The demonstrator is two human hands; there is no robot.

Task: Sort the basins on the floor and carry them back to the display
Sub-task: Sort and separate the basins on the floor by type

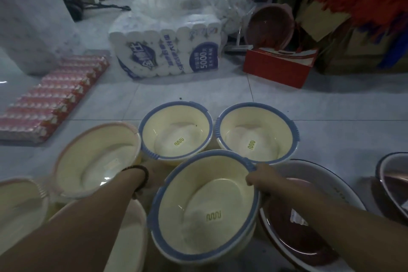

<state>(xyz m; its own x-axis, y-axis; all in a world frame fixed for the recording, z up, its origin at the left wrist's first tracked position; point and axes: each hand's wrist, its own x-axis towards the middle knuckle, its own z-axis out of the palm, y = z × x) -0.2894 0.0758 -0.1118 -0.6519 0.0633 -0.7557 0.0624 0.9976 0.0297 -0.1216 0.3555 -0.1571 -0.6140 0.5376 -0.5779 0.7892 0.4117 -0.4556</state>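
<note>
Cream round plastic basin with a blue rim [198,205] sits in the near centre, tipped a little and held up between the two hands above the pale tiled floor [331,117]. The right hand [258,175] is clamped on its far right edge, fingers curled over the blue rim. The left hand [154,171] reaches round the far left side of the same basin. Past the beaded wrist it is mostly hidden behind the wall, so I cannot tell whether it grips or only steadies.

What matters next is what lies just beyond the hands. A matching blue-rimmed basin on the far left [176,132] and its twin on the far right [257,134] stand side by side on the floor, rims almost touching each other. The held basin's far edge comes up between them, overlapping both from where I stand. The left hand is nearer the left one and the right hand nearer the right one. Being round, the basins need no turning to line up.

My guess is the held basin goes into one of these, a short push away and down. Pink-rimmed cream basins [97,159] crowd the near left and a dark red basin [298,229] lies near right, touching or just under the held one.
</note>
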